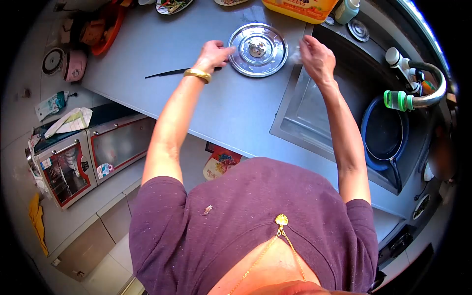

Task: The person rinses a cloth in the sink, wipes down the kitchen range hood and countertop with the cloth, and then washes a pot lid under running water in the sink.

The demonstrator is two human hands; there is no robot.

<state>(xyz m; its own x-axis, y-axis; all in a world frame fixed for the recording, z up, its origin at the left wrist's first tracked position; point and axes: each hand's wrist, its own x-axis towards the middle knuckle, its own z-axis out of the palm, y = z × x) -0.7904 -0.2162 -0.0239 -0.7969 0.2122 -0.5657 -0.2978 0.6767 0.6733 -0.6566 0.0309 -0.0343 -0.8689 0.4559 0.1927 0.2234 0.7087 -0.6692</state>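
Observation:
My left hand (214, 55) is over the counter at the left edge of a round steel lid (258, 66). Its fingers look slightly apart, with blurred tips at the rim; I cannot tell whether they touch it. A dark knife (167, 73) lies on the counter, partly hidden by my left wrist. On the lid's other side, my right hand (318, 60) is held above the sink's edge with its fingers bent together. A blurred, whitish, see-through bit (296, 55) shows at its fingertips, too unclear to name.
The sink (307, 105) on the right holds a dark pan (384, 130) under a curved faucet (435, 86). A yellow container (297, 11) and a pale bottle (347, 11) stand at the back. An orange-red basin (112, 32) is at the far left.

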